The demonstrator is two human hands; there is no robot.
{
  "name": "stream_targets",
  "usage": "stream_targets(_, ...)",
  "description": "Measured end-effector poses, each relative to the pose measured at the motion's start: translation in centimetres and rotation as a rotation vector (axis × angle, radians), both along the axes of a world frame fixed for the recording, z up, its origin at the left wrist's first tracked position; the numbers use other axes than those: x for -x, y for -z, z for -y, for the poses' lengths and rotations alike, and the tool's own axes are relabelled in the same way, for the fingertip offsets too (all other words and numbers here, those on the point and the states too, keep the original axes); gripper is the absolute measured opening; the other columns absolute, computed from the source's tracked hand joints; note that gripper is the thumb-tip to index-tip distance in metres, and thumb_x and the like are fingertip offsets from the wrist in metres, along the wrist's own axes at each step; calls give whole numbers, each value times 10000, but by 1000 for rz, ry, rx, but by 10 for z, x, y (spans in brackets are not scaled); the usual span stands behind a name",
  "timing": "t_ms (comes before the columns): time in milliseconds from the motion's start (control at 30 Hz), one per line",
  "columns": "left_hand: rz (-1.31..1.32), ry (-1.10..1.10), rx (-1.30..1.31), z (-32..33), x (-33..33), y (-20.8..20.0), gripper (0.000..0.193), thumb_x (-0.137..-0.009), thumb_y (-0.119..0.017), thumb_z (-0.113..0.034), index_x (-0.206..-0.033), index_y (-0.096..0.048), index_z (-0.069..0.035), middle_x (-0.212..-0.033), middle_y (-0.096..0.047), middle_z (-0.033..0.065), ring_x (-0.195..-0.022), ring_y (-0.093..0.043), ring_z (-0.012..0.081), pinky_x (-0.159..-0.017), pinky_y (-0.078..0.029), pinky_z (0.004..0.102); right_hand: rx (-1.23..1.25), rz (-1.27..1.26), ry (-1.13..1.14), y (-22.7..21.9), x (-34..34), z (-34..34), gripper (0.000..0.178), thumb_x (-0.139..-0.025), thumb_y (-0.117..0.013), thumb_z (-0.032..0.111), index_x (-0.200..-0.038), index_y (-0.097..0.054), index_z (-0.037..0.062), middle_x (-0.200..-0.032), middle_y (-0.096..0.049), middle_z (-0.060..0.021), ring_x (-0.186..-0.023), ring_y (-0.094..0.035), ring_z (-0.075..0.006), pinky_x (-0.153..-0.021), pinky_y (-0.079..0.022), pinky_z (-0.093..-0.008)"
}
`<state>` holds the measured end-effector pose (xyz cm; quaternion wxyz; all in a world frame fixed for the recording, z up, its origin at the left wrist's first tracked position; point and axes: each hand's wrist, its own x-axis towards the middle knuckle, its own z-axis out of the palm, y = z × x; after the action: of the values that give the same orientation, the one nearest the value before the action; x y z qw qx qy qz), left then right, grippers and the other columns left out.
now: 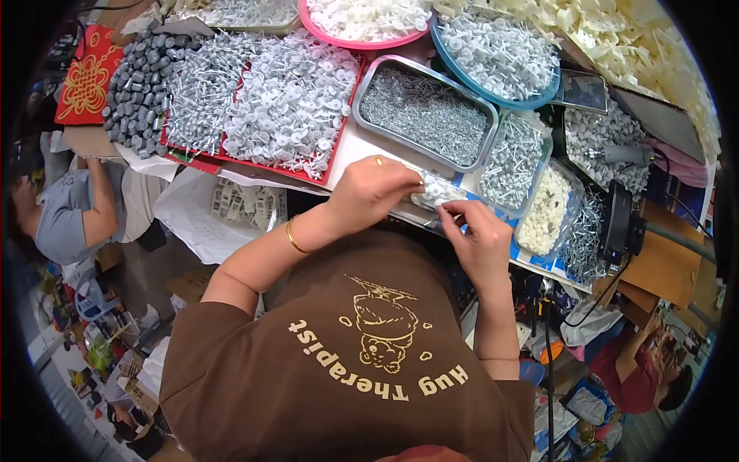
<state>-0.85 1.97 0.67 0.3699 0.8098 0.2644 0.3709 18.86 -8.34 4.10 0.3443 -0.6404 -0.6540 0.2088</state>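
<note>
A small cluster of white plastic pieces (436, 189) is being pinched between the curled fingers of the left hand (373, 191) and the right hand (479, 233), at the table's near edge, just in front of the metal tray of nails (426, 114) and beside 2 clear tubs (514, 160)

Counter (350, 154) crowded: metal tray (426, 115), red tray (262, 100), clear tubs (514, 158) ring hands; bare strip only beside metal tray.
</note>
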Motion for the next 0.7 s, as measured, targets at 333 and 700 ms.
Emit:
stream_targets(333, -219, 40, -427, 15, 0, -7, 127, -737, -746, -123, -836, -667, -109, -960, -620, 3, -947, -582, 207, -889, -372, 363, 235, 61, -175, -24, -12, -31, 111, -884, -730, 74, -974, -708, 14, -787, -704, -98, -587, -645, -192, -562, -495, -267)
stream_targets(700, -192, -277, -206, -30, 53, -26, 220, -822, -787, -209, -997, -708, -102, -942, -688, 46, -912, -622, 243, -885, -409, 385, -339, 546, -165, -15, 74, -204, 458, -887, -711, 209, -1337, -622, 211, -1016, -612, -96, -991, -537, -307, -929, -365, -459)
